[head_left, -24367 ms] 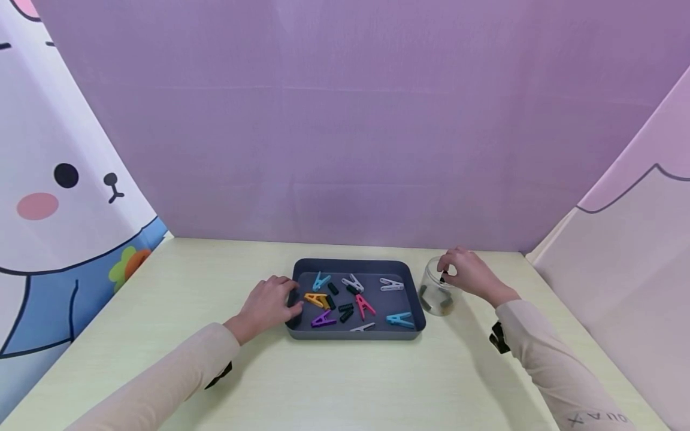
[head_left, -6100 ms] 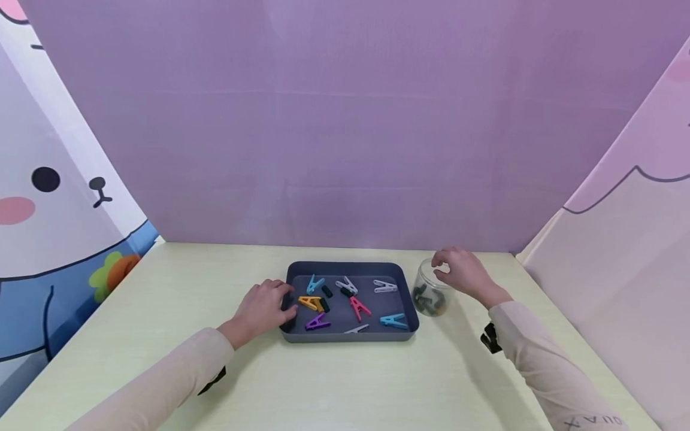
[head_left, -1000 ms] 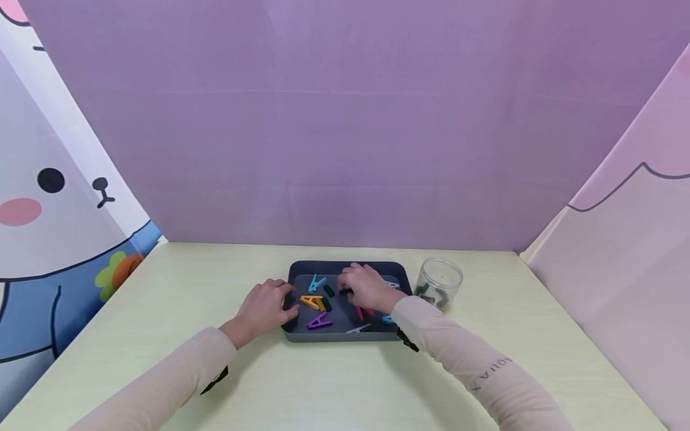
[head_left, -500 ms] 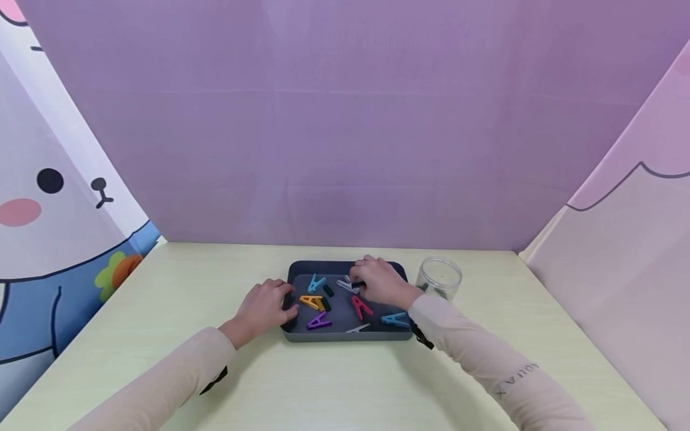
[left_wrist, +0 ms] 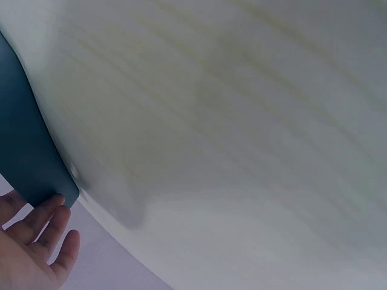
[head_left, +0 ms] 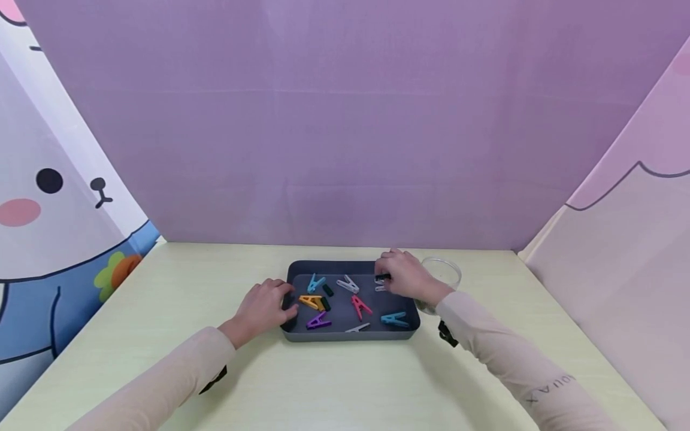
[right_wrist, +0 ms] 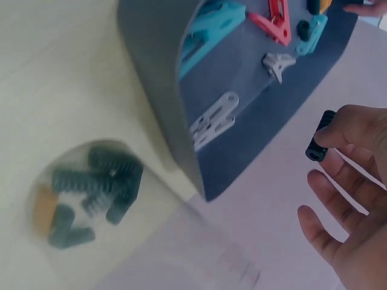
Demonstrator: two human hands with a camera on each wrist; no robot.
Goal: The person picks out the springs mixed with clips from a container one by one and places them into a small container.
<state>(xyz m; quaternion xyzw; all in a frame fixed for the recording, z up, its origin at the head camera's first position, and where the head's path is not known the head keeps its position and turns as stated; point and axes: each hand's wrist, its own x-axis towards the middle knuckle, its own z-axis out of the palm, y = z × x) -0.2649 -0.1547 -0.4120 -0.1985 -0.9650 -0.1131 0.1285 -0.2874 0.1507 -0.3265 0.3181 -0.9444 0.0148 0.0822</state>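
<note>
My right hand (head_left: 406, 276) pinches a small black ribbed cylinder (right_wrist: 320, 138) between thumb and forefinger, over the tray's right side; the other fingers are spread in the right wrist view. My left hand (head_left: 261, 311) holds the left edge of the dark grey tray (head_left: 350, 337), its fingertips on the wall in the left wrist view. Several clothespins lie in the tray, among them a pink clothespin (head_left: 360, 306) and a purple clothespin (head_left: 318, 321). Two dark cylinders, a far cylinder (head_left: 327, 290) and a near cylinder (head_left: 325, 304), lie beside the yellow clothespin (head_left: 309, 302).
Right of the tray stands a clear jar (head_left: 451, 276), partly hidden behind my right hand and forearm. Through it, the right wrist view shows several dark ribbed cylinders (right_wrist: 97, 179) and an orange-brown piece (right_wrist: 45, 208). Behind the pale table (head_left: 323, 383) rises a purple backdrop (head_left: 345, 131).
Over the last second my right hand lifts the cylinder from beside the pink clothespin and carries it right. Earlier, more cylinders lay in the tray and fewer in the jar. My left hand stays.
</note>
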